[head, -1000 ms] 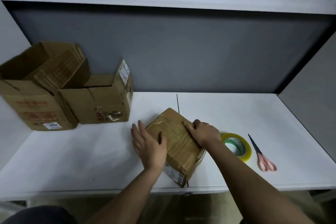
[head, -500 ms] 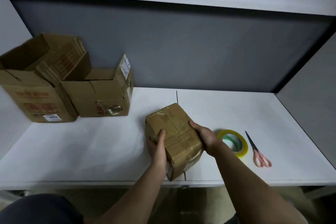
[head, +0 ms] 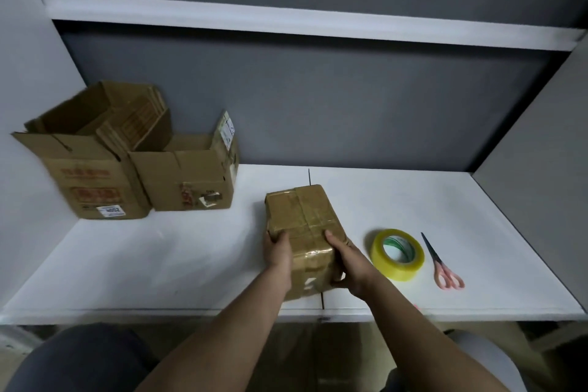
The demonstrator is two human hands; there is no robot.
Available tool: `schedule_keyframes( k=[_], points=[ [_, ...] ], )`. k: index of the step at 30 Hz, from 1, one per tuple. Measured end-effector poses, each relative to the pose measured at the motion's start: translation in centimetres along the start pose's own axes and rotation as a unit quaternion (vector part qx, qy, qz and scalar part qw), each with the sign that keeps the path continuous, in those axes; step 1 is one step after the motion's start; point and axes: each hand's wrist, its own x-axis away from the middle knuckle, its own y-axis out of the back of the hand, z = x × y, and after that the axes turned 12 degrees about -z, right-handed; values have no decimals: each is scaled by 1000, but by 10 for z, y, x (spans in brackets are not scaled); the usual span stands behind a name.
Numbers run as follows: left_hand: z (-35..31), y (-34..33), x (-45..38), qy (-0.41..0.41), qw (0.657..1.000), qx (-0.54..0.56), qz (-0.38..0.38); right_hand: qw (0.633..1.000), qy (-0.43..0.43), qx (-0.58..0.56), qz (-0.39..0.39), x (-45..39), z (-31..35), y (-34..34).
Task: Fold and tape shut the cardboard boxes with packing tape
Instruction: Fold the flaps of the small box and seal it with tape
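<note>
Cardboard, brown and glossy with tape, makes up the small box near the front edge of the white table; the left hand and right hand clasp its near end, fingers curled around the sides, thumbs on top; it looks light and stiff, though the tape may be slick, so gripping the corners seems wisest; the tape roll and scissors lie just to the right; two open boxes wait at the far left.
</note>
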Motion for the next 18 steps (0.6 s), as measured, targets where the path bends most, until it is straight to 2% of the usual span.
schedule_keyframes(
  k=[4, 8, 12, 18],
  points=[
    [-28, -1, 12, -12, 998, -41, 45, 998, 11, -56, -23, 12, 23, 2],
    [-60, -16, 24, -82, 983, -115, 120, 993, 49, -75, -78, 20, 62, 19],
    [-82, -59, 40, -100, 969, -126, 188, 975, 106, -89, -175, 14, 94, 48],
    [-88, -146, 49, -124, 947, -194, 225, 955, 127, -88, -254, -23, 129, 113]
  ],
)
